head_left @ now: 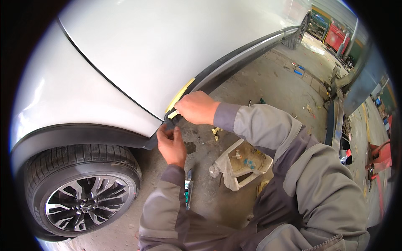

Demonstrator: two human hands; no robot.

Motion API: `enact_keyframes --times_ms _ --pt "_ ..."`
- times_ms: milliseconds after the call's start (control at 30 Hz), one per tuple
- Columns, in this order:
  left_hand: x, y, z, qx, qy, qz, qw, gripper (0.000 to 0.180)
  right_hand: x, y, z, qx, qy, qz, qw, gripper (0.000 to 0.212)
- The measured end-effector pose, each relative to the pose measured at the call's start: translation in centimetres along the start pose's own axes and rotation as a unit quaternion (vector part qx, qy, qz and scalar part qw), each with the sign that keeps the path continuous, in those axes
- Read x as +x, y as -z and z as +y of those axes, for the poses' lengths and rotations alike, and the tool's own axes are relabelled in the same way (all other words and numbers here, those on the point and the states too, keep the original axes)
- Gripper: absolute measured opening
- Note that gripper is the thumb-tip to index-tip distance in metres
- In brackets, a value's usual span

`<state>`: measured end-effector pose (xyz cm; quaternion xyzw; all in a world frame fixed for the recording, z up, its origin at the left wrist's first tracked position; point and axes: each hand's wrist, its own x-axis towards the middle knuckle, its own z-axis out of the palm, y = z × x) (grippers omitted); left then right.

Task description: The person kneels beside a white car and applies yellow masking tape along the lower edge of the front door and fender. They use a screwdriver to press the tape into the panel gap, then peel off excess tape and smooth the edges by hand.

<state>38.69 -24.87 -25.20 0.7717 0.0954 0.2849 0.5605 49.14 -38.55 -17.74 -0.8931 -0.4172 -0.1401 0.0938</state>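
Low on the white car door (121, 54), a strip of yellow masking tape (181, 94) runs along the edge above the black sill trim (226, 62). My right hand (197, 108) is closed at the tape's lower end, pinching a short pale yellow piece of tape (173, 113) that sticks out past the fingers. Just below, my left hand (172, 146) has its thumb and fingers bent around a dark end of the trim (171, 124) by the wheel arch. Its fingertips partly hide that end.
The wheel (86, 196) stands at lower left, under a black arch edge (83, 133). On the floor lie a pale plastic tray (229, 172) with scraps in it, yellow tape scraps (215, 133), a long narrow pack (188, 194) and blue-handled tools (298, 69). A metal lift part (333, 121) stands to the right.
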Motion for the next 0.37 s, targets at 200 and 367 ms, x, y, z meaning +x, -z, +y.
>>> enact_keyframes --times_ms 200,367 --pt "-1.6 -0.4 0.1 0.076 -0.056 -0.119 0.988 0.047 1.9 -1.6 -0.3 -0.053 -0.034 -0.01 0.998 0.009" --pt "-1.2 0.0 -0.5 0.206 -0.167 -0.142 0.954 0.056 2.7 -1.9 -1.2 -0.068 -0.07 -0.013 0.995 0.008"
